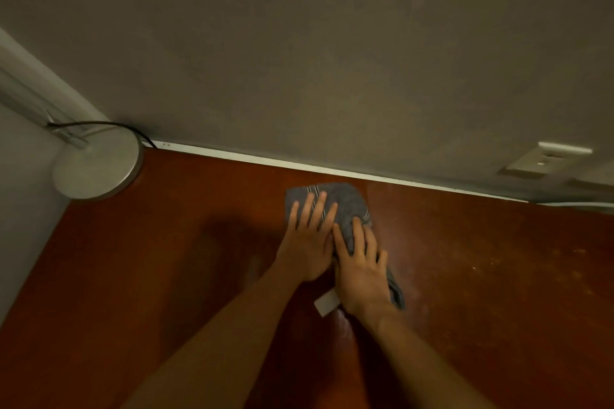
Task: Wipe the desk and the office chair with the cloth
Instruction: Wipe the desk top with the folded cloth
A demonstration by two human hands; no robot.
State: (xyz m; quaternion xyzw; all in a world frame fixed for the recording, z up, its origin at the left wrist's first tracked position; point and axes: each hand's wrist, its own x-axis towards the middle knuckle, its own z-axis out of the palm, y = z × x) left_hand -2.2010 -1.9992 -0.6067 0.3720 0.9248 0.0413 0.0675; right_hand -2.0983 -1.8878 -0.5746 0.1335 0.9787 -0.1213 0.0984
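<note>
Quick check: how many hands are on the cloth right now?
2. The left hand lies flat on the cloth at its far end; the right hand presses its nearer right end.

Your left hand [307, 239] lies flat, palm down, fingers straight and slightly spread. Your right hand [362, 271] lies palm-down just beside it, slightly nearer you, forefinger touching it. Both forearms reach forward.

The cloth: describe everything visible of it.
The cloth is grey, soft-looking fabric with thin dark and pale stripes near its far edge and what looks like a white tag at its near end. It lies crumpled on the reddish-brown desk, close to the wall. The left hand and right hand both press flat on it.
</note>
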